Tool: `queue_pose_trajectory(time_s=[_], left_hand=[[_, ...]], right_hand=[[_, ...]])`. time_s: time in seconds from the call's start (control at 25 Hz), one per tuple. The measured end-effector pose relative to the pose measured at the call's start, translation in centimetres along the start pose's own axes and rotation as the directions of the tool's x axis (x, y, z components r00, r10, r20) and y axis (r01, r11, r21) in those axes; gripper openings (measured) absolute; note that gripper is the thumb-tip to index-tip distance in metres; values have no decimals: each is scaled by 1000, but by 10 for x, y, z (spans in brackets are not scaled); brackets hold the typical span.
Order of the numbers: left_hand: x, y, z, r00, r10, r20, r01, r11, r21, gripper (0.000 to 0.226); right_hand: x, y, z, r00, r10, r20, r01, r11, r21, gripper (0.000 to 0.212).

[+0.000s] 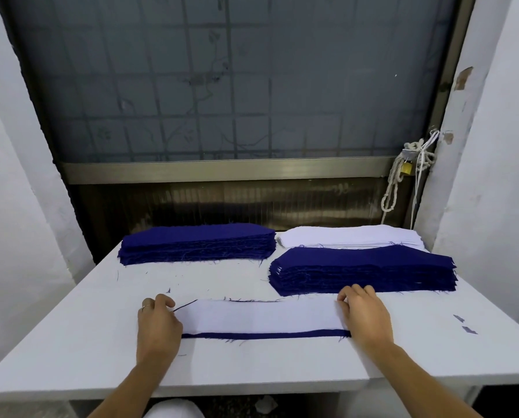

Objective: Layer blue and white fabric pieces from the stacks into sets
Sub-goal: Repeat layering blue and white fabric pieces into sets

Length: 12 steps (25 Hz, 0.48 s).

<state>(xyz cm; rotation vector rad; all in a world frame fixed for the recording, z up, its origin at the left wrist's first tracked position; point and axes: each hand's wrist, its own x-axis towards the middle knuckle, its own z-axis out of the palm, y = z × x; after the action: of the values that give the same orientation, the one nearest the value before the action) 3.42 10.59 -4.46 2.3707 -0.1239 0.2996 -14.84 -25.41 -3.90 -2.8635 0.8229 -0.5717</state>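
Note:
A long white fabric piece (261,315) lies flat in front of me on a blue piece (264,335), whose edge shows along the near side. My left hand (157,325) presses on the left end of this pair, fingers curled on the cloth. My right hand (365,315) rests on the right end, fingertips at the far corner. A stack of blue pieces (197,243) sits at the back left. A white stack (351,236) lies at the back right. In front of it stands a second blue stack (363,271) with thin white edges showing between its layers.
The white table (86,336) ends at a near edge just below my forearms. Loose blue threads and two small blue scraps (464,324) lie on its right part. A frosted window and a rope with a yellow padlock (406,168) are behind the table.

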Motion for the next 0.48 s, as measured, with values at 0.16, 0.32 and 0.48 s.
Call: queue_pose_trajectory(time_s=[0.16, 0.32, 0.48], left_hand=[[16, 17, -9, 994, 19, 109, -41, 979, 199, 26], [58, 48, -16, 982, 75, 171, -108, 975, 195, 20], [104, 79, -7, 970, 194, 148, -220, 959, 180, 15]], right_hand=[[15, -3, -16, 969, -127, 211, 147, 985, -84, 23], [49, -11, -34, 968, -178, 176, 189, 981, -51, 20], [92, -36, -38, 972, -191, 140, 186, 981, 46, 16]])
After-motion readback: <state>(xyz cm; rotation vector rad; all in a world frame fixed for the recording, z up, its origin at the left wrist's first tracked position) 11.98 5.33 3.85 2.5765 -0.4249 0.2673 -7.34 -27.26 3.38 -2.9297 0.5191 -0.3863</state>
